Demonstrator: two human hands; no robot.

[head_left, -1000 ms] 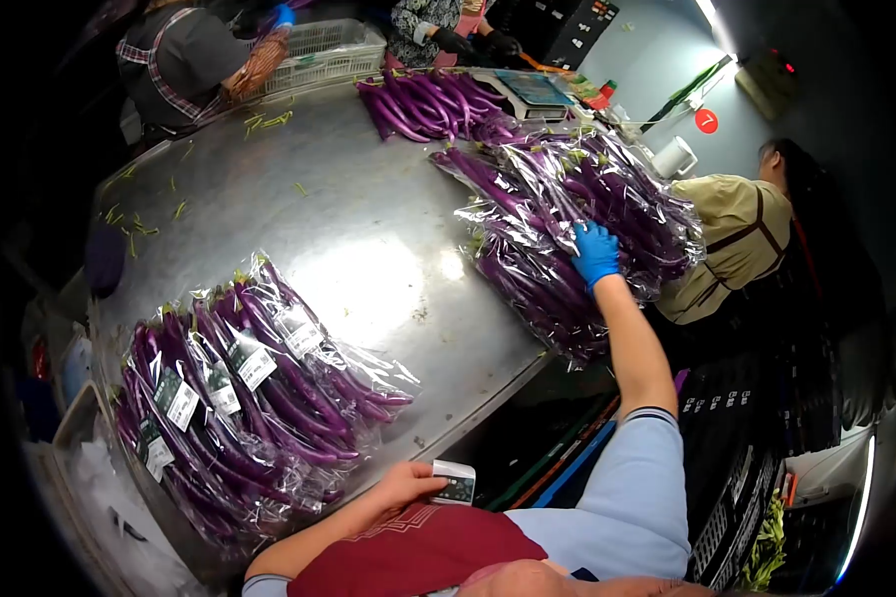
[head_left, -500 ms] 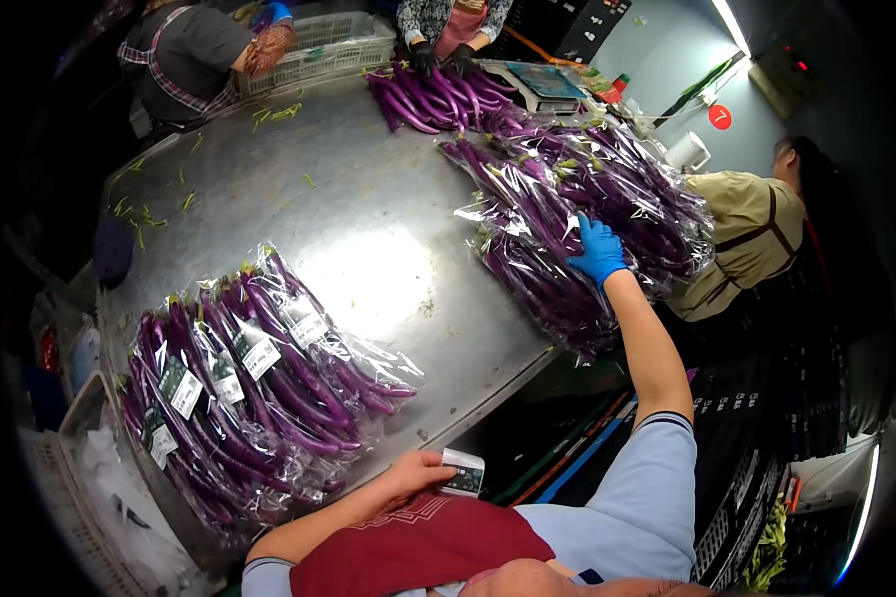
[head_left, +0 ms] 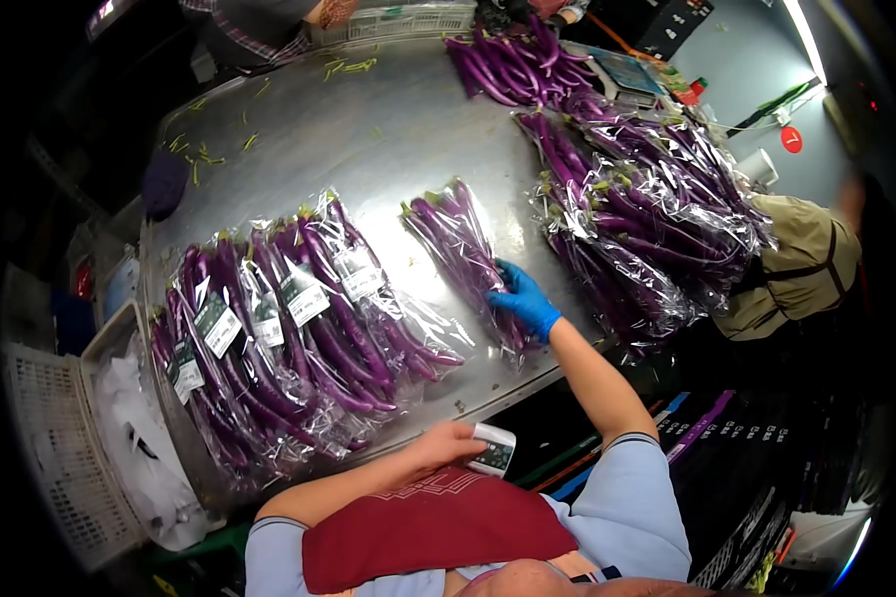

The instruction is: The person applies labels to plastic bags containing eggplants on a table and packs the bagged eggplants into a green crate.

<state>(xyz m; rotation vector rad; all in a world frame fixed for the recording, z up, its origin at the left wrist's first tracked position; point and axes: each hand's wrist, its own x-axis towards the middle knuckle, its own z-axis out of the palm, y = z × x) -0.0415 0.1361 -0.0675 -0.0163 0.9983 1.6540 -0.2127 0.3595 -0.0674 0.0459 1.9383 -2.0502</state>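
My right hand (head_left: pixel 524 299), in a blue glove, grips a clear bag of long purple eggplants (head_left: pixel 455 234) near its lower part, on the metal table. My left hand (head_left: pixel 452 443) is bare and closed on a label (head_left: pixel 494 450) with a dark green printed face and a white edge, close to my red apron. To the left lies a row of bagged eggplants (head_left: pixel 338 298), several with white and green labels (head_left: pixel 219 328) stuck on. At the right rests a heap of bagged eggplants (head_left: pixel 647 219).
Loose eggplants (head_left: pixel 508 65) lie at the table's (head_left: pixel 299 129) far end, by a co-worker's gloved hands and a scale (head_left: pixel 627 75). Green scraps (head_left: pixel 348 67) dot the metal. White crates (head_left: pixel 75 448) stand at the left. Another person in a tan top (head_left: pixel 796 259) is at the right.
My right hand has moved left from the heap, bringing one bag of eggplants onto the middle of the table. My left hand still holds the label. The view has shifted.
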